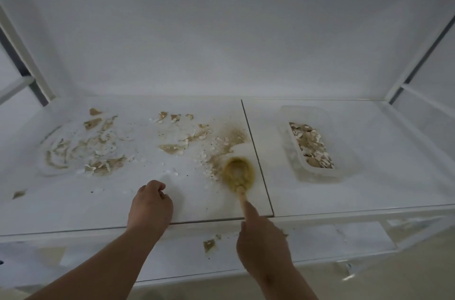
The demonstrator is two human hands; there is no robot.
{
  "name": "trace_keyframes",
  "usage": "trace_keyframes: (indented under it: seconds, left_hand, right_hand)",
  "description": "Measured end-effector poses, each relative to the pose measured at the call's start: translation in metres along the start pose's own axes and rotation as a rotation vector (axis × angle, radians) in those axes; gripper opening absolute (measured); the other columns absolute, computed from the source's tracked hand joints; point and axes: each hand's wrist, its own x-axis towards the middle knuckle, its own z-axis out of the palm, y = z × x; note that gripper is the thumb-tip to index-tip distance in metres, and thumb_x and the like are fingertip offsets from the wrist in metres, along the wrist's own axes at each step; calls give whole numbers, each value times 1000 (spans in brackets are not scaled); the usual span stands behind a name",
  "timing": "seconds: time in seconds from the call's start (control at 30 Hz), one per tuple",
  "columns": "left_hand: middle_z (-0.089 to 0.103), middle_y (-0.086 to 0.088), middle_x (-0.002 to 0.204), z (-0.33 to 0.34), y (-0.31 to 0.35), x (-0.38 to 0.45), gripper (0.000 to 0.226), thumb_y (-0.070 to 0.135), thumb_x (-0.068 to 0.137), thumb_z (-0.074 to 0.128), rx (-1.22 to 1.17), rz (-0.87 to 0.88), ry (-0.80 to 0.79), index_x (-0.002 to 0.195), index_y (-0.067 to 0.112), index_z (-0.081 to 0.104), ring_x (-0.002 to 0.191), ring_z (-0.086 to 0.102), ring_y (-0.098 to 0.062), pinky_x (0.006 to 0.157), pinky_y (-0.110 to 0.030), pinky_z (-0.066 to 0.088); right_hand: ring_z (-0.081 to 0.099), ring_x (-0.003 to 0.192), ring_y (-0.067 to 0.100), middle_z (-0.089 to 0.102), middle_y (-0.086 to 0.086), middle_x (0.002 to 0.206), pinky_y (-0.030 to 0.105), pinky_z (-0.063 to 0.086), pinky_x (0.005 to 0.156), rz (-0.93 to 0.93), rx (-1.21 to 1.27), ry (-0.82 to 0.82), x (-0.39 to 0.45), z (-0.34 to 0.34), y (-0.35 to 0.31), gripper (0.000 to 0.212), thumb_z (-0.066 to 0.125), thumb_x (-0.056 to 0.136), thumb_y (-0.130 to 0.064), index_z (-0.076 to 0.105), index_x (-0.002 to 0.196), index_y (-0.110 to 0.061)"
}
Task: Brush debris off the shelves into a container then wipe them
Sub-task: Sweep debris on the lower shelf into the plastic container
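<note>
A white shelf [138,203] carries brown and white flaky debris [83,149] across its left and middle parts. My right hand [264,243] grips the wooden handle of a round brush [238,173], index finger stretched along the handle. The blurred brush head sits on the shelf just left of the panel seam, in a patch of brown dust. My left hand [150,206] rests on the shelf near the front edge with fingers curled, holding nothing. A translucent plastic container [293,152] with debris inside stands on the right panel, apart from the brush.
A dark seam [256,154] divides the shelf into left and right panels. White side posts frame the shelf at both ends, with a white back wall behind. A lower shelf [172,258] below holds a few debris flakes [209,244].
</note>
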Motion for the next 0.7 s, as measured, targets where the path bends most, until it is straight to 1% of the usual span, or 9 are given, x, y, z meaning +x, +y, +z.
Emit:
trace_keyframes:
  seconds: [0.1, 0.17, 0.23, 0.33, 0.4, 0.47, 0.53, 0.6, 0.7]
  left_hand:
    - [52, -5, 122, -6, 0, 14, 37, 13, 93, 39, -4, 24, -18, 127, 17, 53, 93, 55, -22, 75, -34, 49]
    - [52, -4, 121, -11, 0, 25, 37, 13, 93, 40, -8, 44, -17, 127, 17, 53, 96, 54, -21, 79, -35, 49]
    - [51, 0, 114, -15, 0, 36, 37, 13, 92, 40, -10, 54, -21, 127, 17, 53, 95, 54, -21, 77, -34, 48]
    - [46, 3, 109, -15, -2, 48, 37, 13, 92, 42, -8, 50, -35, 127, 17, 52, 92, 51, -18, 74, -32, 45]
    - [48, 0, 115, -14, -2, 54, 38, 12, 92, 43, -15, 40, -48, 128, 16, 52, 95, 46, -15, 77, -30, 42]
    - [49, -2, 119, -12, -1, 59, 39, 11, 91, 44, -23, 36, -54, 129, 16, 51, 98, 46, -15, 79, -30, 41]
    - [50, -3, 122, -10, 3, 66, 39, 11, 91, 44, -22, 32, -46, 130, 15, 51, 104, 49, -18, 82, -30, 43]
    - [50, -4, 124, -8, 7, 75, 39, 11, 92, 45, -25, 11, -32, 130, 15, 51, 110, 50, -21, 88, -32, 44]
    - [49, -5, 126, -8, 11, 84, 39, 10, 91, 45, -32, -23, -8, 129, 15, 52, 113, 50, -22, 91, -34, 45]
  right_hand:
    - [58, 87, 14, 63, -3, 98, 29, 45, 74, -104, 9, 10, 4, 9, -23, 55, 34, 97, -25, 19, 148, -42]
    - [58, 81, 17, 65, -1, 98, 31, 44, 70, -34, 50, 103, 18, 2, -23, 40, 34, 98, -24, 32, 137, -33]
    - [52, 72, 21, 65, 6, 95, 30, 40, 66, 92, 111, 192, 32, -9, -17, 29, 39, 96, -18, 37, 124, -22]
    - [55, 71, 22, 59, 4, 85, 33, 42, 65, 247, 167, 243, 50, -23, -9, 30, 38, 94, -12, 37, 124, -16]
    - [56, 78, 23, 62, 8, 95, 33, 44, 68, 295, 139, 218, 63, -25, -8, 32, 36, 96, -12, 39, 127, -13]
    - [55, 81, 23, 63, 9, 101, 32, 44, 71, 268, 111, 180, 72, -21, -15, 31, 35, 96, -14, 41, 127, -13]
    - [58, 82, 22, 62, 4, 95, 31, 47, 71, 156, 52, 127, 77, -12, -26, 28, 37, 96, -16, 44, 123, -16]
    - [61, 78, 16, 63, -1, 90, 28, 48, 66, 39, 19, 90, 81, -7, -33, 27, 39, 95, -19, 47, 121, -20]
    - [59, 75, 14, 63, -2, 90, 27, 43, 63, 46, 84, 157, 94, -21, -27, 31, 41, 96, -19, 47, 126, -23]
